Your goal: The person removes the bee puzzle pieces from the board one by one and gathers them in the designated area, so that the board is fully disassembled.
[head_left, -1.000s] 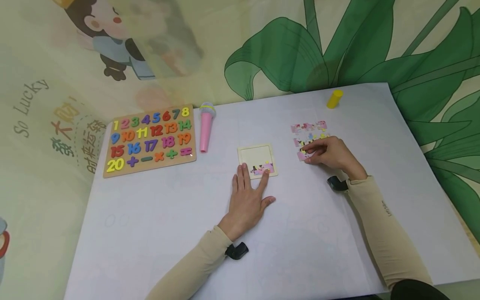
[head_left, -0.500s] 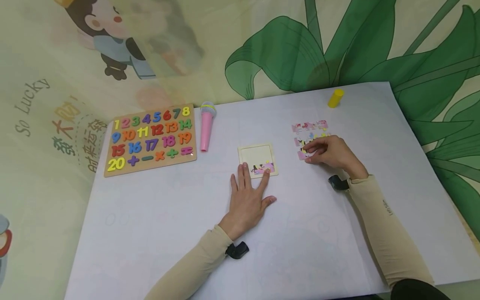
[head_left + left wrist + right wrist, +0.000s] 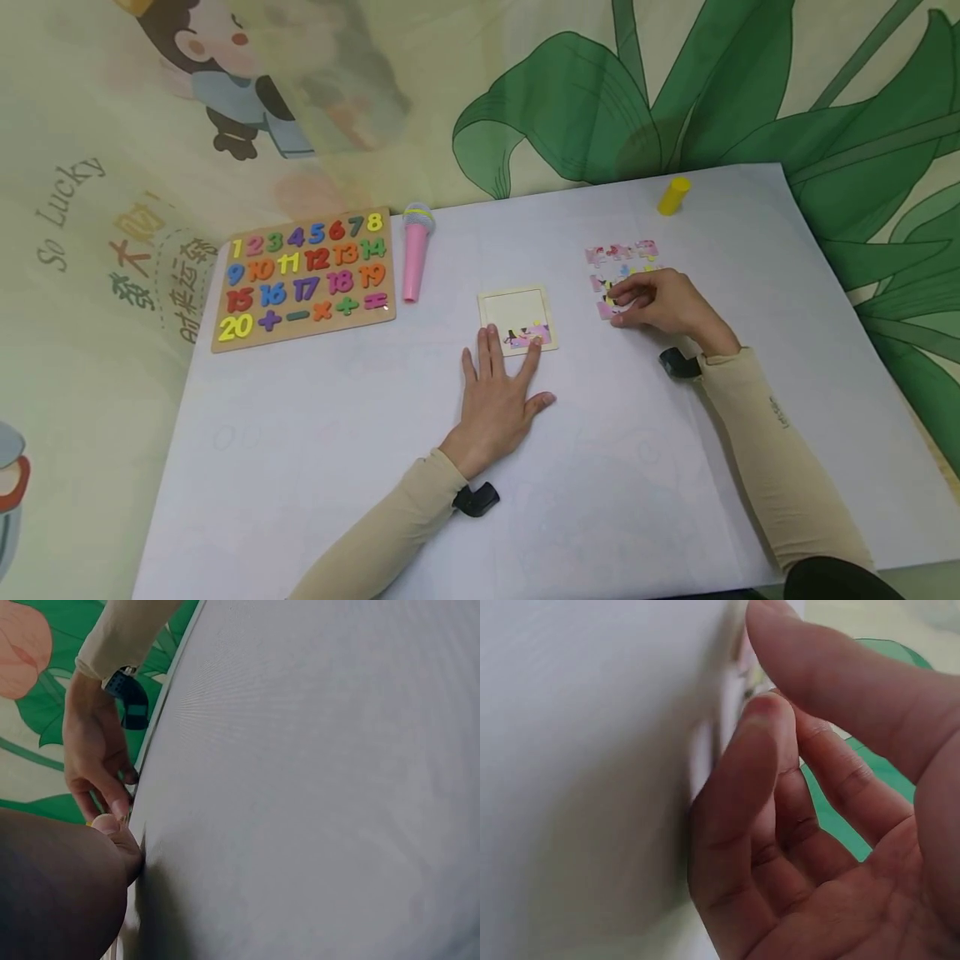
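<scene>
A square, pale puzzle tray (image 3: 517,305) lies mid-table, with joined pink puzzle pieces (image 3: 519,337) along its lower edge. My left hand (image 3: 491,417) lies flat, fingers spread, its fingertips resting on the tray's lower edge and on the pieces at the right. To the right, loose puzzle pieces (image 3: 619,251) form rows. My right hand (image 3: 667,307) is at the left of the lower rows, thumb and index finger bent toward each other. A gap shows between thumb (image 3: 840,667) and index finger (image 3: 739,780) in the right wrist view; whether they pinch a piece is unclear.
A wooden number board (image 3: 303,279) stands at the table's back left, beside a pink toy microphone (image 3: 415,254). Near the back right edge is a yellow cylinder (image 3: 674,196). A patterned wall covering (image 3: 570,108) borders the white table (image 3: 337,483).
Both hands stay in nearly the same place and pose. The whole head view shifts very slightly; no piece visibly moves.
</scene>
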The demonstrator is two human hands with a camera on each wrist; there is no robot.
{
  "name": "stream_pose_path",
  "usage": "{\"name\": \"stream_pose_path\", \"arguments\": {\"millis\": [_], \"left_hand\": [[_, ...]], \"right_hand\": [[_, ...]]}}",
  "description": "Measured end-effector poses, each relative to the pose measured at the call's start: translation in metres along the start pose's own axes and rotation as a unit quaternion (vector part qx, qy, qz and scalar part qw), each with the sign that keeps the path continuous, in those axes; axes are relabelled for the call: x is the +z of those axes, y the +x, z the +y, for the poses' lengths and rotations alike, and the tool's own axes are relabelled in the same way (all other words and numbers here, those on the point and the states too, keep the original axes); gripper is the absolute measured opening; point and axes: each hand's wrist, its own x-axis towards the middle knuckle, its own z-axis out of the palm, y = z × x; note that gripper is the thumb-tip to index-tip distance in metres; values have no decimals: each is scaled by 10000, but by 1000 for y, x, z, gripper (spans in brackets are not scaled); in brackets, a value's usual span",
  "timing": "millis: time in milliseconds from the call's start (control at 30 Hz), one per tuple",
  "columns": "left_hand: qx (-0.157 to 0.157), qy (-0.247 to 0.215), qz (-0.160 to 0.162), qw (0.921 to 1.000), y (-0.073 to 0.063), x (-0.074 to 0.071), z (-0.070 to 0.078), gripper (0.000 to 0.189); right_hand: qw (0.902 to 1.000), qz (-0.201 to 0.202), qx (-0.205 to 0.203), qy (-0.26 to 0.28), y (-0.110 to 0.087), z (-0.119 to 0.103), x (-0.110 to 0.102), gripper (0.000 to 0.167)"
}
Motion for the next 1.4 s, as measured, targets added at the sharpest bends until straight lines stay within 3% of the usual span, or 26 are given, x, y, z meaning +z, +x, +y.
{"name": "stream_pose_path", "arguments": {"millis": [233,733,1067,1400], "left_hand": [[-59,6,-49,10000,0,0,0,79],[-101,150,-158,9997,4,2,2,78],[-103,87,-208,9997,1,2,2,77],[-103,95,-207,9997,1,2,2,77]], "right_hand": [[9982,167,-573,27,5,-22,6,36],[9893,-830,-1202,35,34,-71,53,13],[9850,-1238,-1199,-3,35,-89,74,12],[9862,-1247,-1065,-250,34,-93,77,11]]}}
